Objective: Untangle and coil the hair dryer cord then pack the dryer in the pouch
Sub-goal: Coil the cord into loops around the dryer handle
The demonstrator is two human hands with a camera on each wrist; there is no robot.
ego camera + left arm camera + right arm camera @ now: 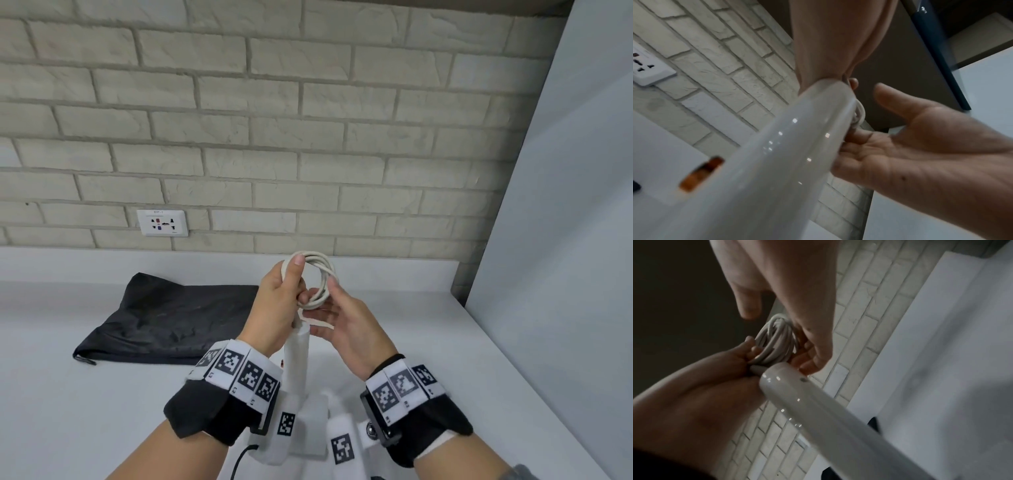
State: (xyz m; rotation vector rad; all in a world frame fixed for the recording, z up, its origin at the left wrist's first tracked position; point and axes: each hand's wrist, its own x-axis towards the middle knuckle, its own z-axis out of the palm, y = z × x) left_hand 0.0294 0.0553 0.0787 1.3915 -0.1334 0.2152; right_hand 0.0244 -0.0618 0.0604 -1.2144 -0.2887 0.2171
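My left hand (291, 284) grips a small coil of white cord (320, 270), held up over the counter with the thumb pressed on its top. My right hand (325, 301) lies palm up beside it, fingers reaching under the coil's lower edge and thumb near its right side. A flat white strip (320, 322) trails across those fingers. The white dryer handle (297, 359) stands up between my wrists; its body is hidden beneath them. In the right wrist view, fingertips touch the coil (777, 340) above the handle's end (789, 379). The black pouch (171, 318) lies flat to the left.
A white counter (85, 411) runs to a brick wall with a socket plate (162, 222) behind the pouch. A pale panel (565, 240) closes off the right side. A black cable (239, 459) shows near the front edge.
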